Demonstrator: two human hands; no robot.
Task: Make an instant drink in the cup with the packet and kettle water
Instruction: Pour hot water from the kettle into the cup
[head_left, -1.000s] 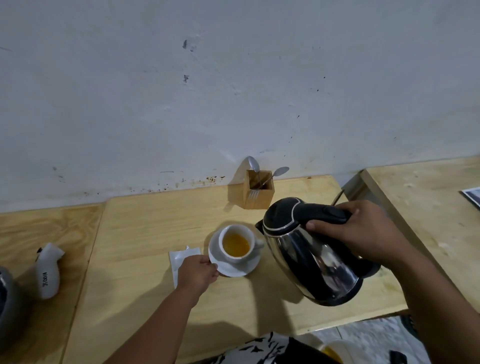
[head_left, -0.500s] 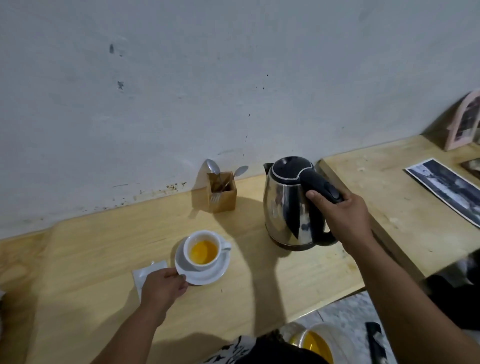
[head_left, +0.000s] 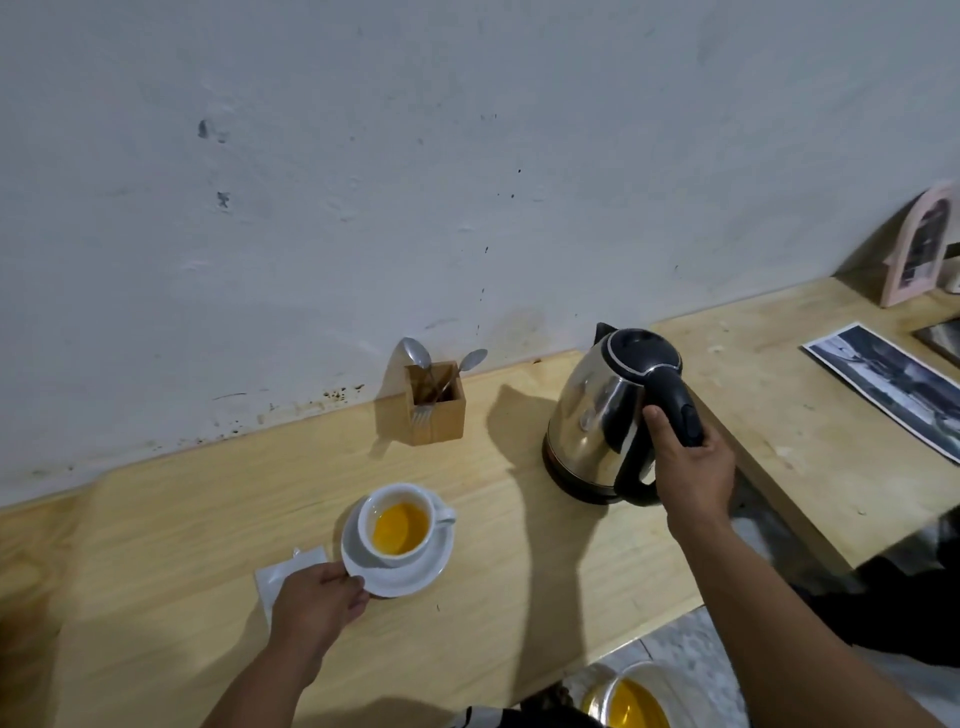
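The kettle (head_left: 602, 415) stands upright on the wooden worktop (head_left: 519, 597) right of centre, its spout toward the wall at the upper left and its black handle toward the lower right. The right hand (head_left: 693, 467) is wrapped around that handle, thumb on its inner side, forearm running to the lower right corner. The white cup (head_left: 400, 525), holding orange liquid, sits on its saucer (head_left: 410, 579) at lower centre, handle pointing right. The left hand (head_left: 317, 603) pinches the saucer's lower left rim, fingers curled, forearm leading down to the bottom edge. The white packet (head_left: 280, 571) lies flat, partly under that hand.
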